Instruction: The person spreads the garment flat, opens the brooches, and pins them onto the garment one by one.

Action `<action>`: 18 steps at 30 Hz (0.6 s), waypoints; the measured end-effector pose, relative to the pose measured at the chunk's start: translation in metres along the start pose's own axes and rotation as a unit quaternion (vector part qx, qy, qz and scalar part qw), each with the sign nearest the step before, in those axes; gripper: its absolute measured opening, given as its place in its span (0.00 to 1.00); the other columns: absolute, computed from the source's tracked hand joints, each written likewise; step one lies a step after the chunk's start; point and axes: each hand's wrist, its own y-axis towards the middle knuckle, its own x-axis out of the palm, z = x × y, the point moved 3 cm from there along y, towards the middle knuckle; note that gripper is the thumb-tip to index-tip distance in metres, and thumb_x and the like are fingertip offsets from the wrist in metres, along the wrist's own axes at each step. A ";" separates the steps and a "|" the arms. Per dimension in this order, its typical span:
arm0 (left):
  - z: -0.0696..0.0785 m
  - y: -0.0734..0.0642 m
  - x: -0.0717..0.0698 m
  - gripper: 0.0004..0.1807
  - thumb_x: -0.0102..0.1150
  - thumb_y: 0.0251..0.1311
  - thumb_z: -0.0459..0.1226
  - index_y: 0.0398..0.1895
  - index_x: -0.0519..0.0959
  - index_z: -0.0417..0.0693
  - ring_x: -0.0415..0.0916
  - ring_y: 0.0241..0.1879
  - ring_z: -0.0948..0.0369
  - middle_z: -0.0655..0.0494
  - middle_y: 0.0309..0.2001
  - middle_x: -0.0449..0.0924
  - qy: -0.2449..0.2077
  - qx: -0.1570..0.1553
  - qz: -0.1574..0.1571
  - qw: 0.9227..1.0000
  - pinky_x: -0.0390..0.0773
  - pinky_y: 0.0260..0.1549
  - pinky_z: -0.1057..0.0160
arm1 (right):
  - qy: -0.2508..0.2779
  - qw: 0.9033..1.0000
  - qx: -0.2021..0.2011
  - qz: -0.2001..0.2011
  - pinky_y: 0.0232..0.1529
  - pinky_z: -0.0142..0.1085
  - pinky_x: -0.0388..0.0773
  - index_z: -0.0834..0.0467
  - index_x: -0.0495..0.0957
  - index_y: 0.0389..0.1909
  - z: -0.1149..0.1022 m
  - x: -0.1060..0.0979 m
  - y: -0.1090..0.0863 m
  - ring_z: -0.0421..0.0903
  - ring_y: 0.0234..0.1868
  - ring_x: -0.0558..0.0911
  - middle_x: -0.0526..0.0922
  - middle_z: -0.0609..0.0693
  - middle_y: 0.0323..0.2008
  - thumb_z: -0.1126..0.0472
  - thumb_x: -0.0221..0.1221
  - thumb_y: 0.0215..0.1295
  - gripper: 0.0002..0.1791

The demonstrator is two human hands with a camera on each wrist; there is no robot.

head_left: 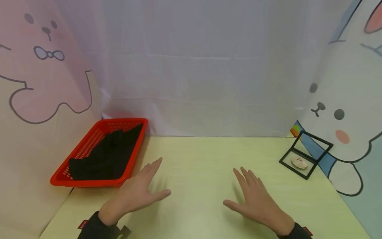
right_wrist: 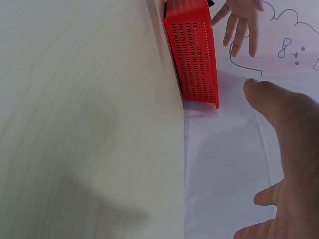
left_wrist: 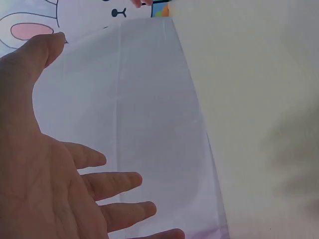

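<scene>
Head view alone shows the pale object (head_left: pixel 299 162) inside the black frame (head_left: pixel 304 155); left hand (head_left: pixel 135 196) and right hand (head_left: pixel 257 203) hover over the table (head_left: pixel 195 179), empty, fingers extended, thumbs spread.

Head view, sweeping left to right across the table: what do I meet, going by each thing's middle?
Red perforated plastic basket → bare left grip → bare right grip → open, black-edged two-panel rectangular frame.
</scene>
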 end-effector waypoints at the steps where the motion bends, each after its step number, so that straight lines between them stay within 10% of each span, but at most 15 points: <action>1: -0.003 0.001 -0.006 0.58 0.52 0.56 0.77 0.84 0.48 0.65 0.59 0.78 0.43 0.54 0.81 0.57 0.000 0.010 0.006 1.000 0.71 0.62 0.30 | 0.004 1.000 -0.007 -0.002 0.69 0.73 0.57 0.52 0.57 0.81 -0.002 -0.003 0.001 0.72 0.77 0.59 0.60 0.65 0.78 0.26 0.61 0.60 0.55; 9: -0.039 0.021 -0.048 0.53 0.54 0.67 0.66 0.84 0.47 0.49 0.55 0.79 0.41 0.46 0.82 0.51 -0.041 0.038 0.025 0.998 0.59 0.71 0.32 | 0.050 0.998 -0.037 -0.016 0.75 0.69 0.50 0.47 0.51 0.83 -0.032 -0.014 0.027 0.67 0.81 0.51 0.52 0.60 0.82 0.26 0.62 0.60 0.57; 18: -0.082 0.046 -0.088 0.47 0.46 0.74 0.63 0.85 0.44 0.53 0.54 0.76 0.33 0.38 0.81 0.52 -0.015 0.010 0.056 0.998 0.55 0.68 0.25 | 0.091 0.992 -0.081 0.010 0.75 0.68 0.53 0.43 0.47 0.84 -0.072 -0.031 0.055 0.61 0.83 0.46 0.47 0.54 0.83 0.26 0.62 0.61 0.57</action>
